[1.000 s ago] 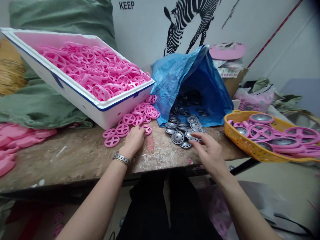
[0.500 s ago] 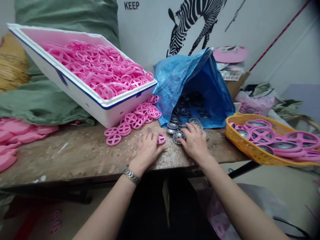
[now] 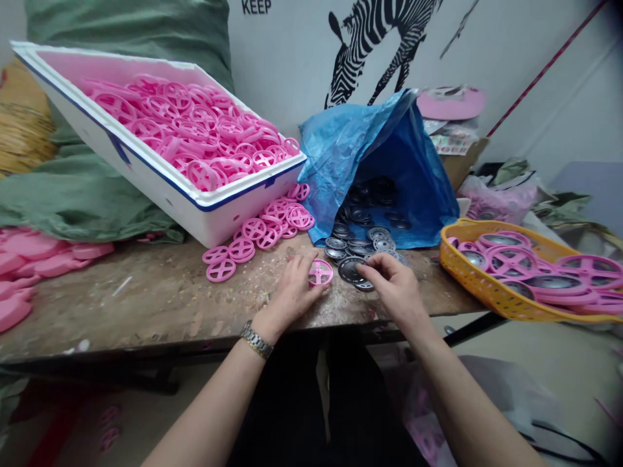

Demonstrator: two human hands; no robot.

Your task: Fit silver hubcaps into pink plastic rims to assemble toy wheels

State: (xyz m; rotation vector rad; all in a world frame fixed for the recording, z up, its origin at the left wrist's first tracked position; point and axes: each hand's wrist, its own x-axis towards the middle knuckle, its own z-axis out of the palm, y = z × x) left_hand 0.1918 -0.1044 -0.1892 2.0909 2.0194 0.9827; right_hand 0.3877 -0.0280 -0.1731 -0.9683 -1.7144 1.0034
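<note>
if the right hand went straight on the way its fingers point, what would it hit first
Probably the loose grey discs just beyond the dark disc that the right hand pinches. Depth is unclear: the pinched disc may sit high enough to clear them.

Two bare hands, palms down, low over the bench (image 3: 165, 305).
Both forearms, the left (image 3: 214, 395) and the right (image 3: 467, 383), slant inward and cross the bench's front edge, sleeves out of sight. The left hand (image 3: 294, 285) is low over the bench top, its fingers (image 3: 300, 263) bent forward and its thumb angled in toward the other hand. The right hand (image 3: 396, 288) is arched above the bench, thumb and forefinger drawn together in a pinch. Black-clad legs (image 3: 272, 415) show below the bench's front edge.
</note>
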